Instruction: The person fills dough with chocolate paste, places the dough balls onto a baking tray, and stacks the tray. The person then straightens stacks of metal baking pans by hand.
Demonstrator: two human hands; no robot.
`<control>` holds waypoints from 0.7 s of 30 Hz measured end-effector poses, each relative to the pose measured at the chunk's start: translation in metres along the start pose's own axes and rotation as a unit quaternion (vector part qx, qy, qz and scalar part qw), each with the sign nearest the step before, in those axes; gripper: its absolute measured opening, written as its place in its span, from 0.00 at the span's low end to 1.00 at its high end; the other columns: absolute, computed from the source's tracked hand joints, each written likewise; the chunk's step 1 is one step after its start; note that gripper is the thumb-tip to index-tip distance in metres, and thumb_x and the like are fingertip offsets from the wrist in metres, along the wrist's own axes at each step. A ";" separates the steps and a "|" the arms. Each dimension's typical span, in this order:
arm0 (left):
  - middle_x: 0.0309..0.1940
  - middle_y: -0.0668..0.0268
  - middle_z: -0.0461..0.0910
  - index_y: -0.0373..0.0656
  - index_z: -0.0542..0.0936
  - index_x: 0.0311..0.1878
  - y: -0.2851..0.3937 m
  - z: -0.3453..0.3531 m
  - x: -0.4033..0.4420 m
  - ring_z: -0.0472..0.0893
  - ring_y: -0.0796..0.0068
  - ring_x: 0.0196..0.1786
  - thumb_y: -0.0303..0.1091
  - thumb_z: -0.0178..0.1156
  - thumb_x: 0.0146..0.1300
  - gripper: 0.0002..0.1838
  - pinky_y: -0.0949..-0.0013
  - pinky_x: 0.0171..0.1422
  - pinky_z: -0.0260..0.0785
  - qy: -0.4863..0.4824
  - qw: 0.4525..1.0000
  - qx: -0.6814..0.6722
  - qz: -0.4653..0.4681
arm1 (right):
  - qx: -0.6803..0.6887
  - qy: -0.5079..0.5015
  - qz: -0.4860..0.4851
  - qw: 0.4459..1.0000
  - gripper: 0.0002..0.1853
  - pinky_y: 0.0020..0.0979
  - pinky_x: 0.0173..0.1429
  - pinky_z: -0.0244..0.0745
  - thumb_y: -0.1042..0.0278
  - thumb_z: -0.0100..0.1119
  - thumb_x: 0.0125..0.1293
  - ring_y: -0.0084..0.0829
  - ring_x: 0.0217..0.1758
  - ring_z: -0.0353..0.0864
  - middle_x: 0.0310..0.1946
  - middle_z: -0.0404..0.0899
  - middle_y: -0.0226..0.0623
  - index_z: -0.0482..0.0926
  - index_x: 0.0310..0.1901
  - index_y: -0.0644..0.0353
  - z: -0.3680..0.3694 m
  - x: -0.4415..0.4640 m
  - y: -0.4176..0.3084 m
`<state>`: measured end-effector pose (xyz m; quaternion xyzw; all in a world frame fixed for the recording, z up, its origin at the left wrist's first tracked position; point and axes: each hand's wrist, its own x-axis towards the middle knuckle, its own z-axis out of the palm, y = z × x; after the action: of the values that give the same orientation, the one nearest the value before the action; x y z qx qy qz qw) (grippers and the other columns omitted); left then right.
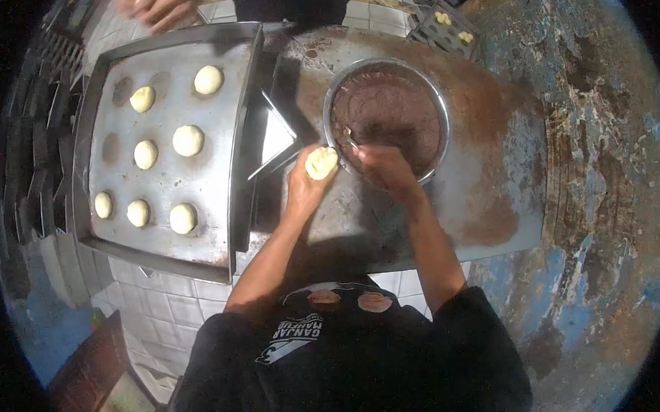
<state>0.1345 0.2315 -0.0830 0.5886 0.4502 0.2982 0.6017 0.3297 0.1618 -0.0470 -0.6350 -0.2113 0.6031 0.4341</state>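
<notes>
A flattened piece of pale dough [321, 163] lies in my left hand [307, 183], whose fingers curl round it beside the bowl's left rim. My right hand [386, 165] is closed on a small metal utensil [351, 139] over the lower left part of the bowl. The round metal bowl [445, 120] holds a dark brown paste [407, 107]. To the left, a large metal tray [159, 180] carries several pale dough balls, one of them [188, 141] near its middle.
A co-worker's hand [161, 9] is above the tray's far edge. Behind the metal table [484, 199] stands a person in dark clothing [292, 3]. A small mould tray [448, 35] with yellow pieces lies at the back right. Racks line the far left.
</notes>
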 end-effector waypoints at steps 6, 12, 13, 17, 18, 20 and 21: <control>0.46 0.48 0.84 0.40 0.70 0.60 -0.002 0.025 -0.001 0.86 0.49 0.50 0.29 0.66 0.64 0.23 0.54 0.51 0.77 0.039 0.989 0.107 0.097 | -0.551 0.257 -0.388 0.693 0.16 0.39 0.39 0.83 0.66 0.56 0.73 0.40 0.30 0.87 0.33 0.85 0.46 0.80 0.57 0.64 0.060 -0.054 0.065; 0.43 0.41 0.83 0.42 0.69 0.62 -0.051 0.011 -0.041 0.83 0.38 0.48 0.30 0.56 0.68 0.19 0.48 0.50 0.75 0.060 0.965 0.254 -0.028 | -0.536 0.167 -0.383 0.734 0.15 0.45 0.33 0.78 0.76 0.57 0.68 0.50 0.31 0.83 0.29 0.79 0.47 0.79 0.56 0.63 0.031 -0.120 0.159; 0.48 0.47 0.84 0.42 0.67 0.67 -0.053 0.006 -0.049 0.84 0.48 0.52 0.26 0.58 0.66 0.26 0.54 0.57 0.75 0.014 0.969 0.245 -0.039 | -0.543 0.150 -0.286 0.775 0.16 0.41 0.37 0.79 0.73 0.61 0.67 0.48 0.36 0.85 0.35 0.81 0.50 0.80 0.55 0.64 0.029 -0.133 0.162; 0.59 0.62 0.76 0.42 0.64 0.70 -0.056 0.024 -0.121 0.75 0.70 0.63 0.19 0.66 0.58 0.37 0.67 0.68 0.69 -0.169 0.983 -0.063 -0.023 | -0.387 0.236 -0.354 0.818 0.19 0.33 0.54 0.79 0.69 0.62 0.69 0.43 0.44 0.86 0.42 0.85 0.47 0.78 0.59 0.64 0.018 -0.124 0.173; 0.59 0.60 0.77 0.42 0.63 0.69 -0.049 0.033 -0.141 0.76 0.69 0.62 0.22 0.69 0.57 0.37 0.66 0.68 0.68 -0.192 0.980 -0.046 0.019 | -0.381 0.243 -0.358 0.817 0.19 0.33 0.54 0.79 0.69 0.62 0.69 0.43 0.44 0.86 0.42 0.85 0.47 0.78 0.59 0.64 0.022 -0.129 0.164; 0.56 0.58 0.78 0.42 0.64 0.68 -0.037 0.046 -0.176 0.77 0.66 0.61 0.26 0.70 0.59 0.35 0.63 0.68 0.70 -0.202 0.973 0.091 0.064 | -0.060 0.186 -0.253 0.948 0.24 0.37 0.54 0.79 0.71 0.61 0.68 0.45 0.43 0.86 0.42 0.85 0.47 0.73 0.65 0.63 0.029 -0.149 0.143; 0.53 0.58 0.79 0.41 0.65 0.66 -0.030 0.056 -0.190 0.79 0.64 0.58 0.28 0.71 0.60 0.34 0.62 0.65 0.72 -0.164 0.977 0.132 0.022 | -0.244 0.183 -0.191 0.933 0.26 0.37 0.55 0.80 0.74 0.57 0.69 0.45 0.44 0.86 0.42 0.85 0.48 0.68 0.69 0.64 0.042 -0.196 0.115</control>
<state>0.1003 0.0337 -0.0814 0.7131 0.3682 0.1489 0.5777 0.2239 -0.0427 -0.0212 -0.7685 -0.3863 0.3116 0.4039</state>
